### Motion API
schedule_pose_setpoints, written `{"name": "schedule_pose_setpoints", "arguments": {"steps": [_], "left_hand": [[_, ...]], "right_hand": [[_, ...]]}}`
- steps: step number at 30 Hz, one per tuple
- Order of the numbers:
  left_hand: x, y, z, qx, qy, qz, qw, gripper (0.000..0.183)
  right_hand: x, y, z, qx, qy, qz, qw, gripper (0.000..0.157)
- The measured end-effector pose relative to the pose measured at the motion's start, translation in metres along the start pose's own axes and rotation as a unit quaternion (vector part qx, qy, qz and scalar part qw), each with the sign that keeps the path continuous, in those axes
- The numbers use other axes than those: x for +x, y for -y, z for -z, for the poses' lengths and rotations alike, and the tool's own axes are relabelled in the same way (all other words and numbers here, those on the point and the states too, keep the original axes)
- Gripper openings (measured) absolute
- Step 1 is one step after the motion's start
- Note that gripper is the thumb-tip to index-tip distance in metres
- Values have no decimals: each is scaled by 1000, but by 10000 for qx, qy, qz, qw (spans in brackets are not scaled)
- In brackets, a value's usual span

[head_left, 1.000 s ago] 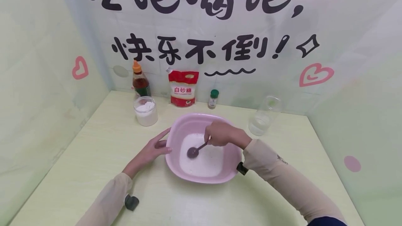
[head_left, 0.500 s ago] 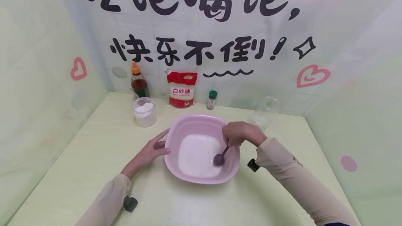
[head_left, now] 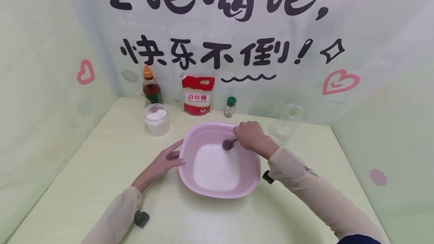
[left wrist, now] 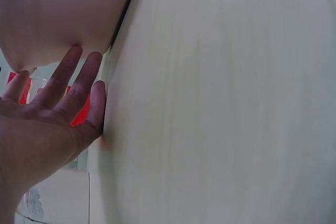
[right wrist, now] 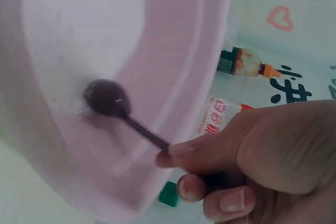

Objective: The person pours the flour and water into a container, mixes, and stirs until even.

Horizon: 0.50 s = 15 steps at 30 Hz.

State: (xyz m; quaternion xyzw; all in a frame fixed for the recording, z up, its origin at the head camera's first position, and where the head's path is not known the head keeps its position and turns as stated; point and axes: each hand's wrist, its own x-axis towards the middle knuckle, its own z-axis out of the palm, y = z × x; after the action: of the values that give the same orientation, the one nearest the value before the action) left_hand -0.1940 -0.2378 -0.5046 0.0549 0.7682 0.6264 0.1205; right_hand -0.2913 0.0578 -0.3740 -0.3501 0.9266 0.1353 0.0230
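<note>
A pink basin (head_left: 190,183) on the table holds a milky white liquid (head_left: 215,168) with a few bubbles. My right hand (head_left: 251,136) grips a dark spoon (head_left: 228,145) by its handle, over the basin's far right side. In the right wrist view the spoon's bowl (right wrist: 106,98) sits at the liquid's edge, and part of the handle is hidden in the curled fingers. On the basin's left side rests my left hand (head_left: 167,160), its fingers spread and fairly straight. Fingertips touch the outer wall of the basin in the left wrist view, where the hand (left wrist: 47,124) shows palm side.
Behind the basin stand a jar of white powder (head_left: 158,125), an orange-capped sauce bottle (head_left: 152,87), a red and white sugar pouch (head_left: 198,97) and a small green-capped bottle (head_left: 230,106). A clear cup (head_left: 286,121) is at the back right, partly behind the right hand.
My right hand took the spoon from the basin's middle to its near right, then to the far right edge. My left hand stays at the left side.
</note>
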Motion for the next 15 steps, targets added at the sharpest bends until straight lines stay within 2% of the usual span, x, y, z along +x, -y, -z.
{"name": "schedule_pose_setpoints", "arguments": {"steps": [4, 10, 13, 15], "left_hand": [[0, 0, 0, 1, -7, -13, 10000, 75], [1, 1, 0, 35, 102, -136, 9998, 77], [0, 1, 0, 34, 85, -168, 9998, 77], [0, 1, 0, -26, 58, -174, 9998, 76]], "right_hand": [[10, 6, -9, 472, -248, 368, 9979, 11], [19, 18, -16, 1559, 19, 806, 9845, 19], [16, 24, -16, 1676, 110, 1058, 9801, 17], [12, 28, -14, 1804, 375, 1293, 9743, 16]]}}
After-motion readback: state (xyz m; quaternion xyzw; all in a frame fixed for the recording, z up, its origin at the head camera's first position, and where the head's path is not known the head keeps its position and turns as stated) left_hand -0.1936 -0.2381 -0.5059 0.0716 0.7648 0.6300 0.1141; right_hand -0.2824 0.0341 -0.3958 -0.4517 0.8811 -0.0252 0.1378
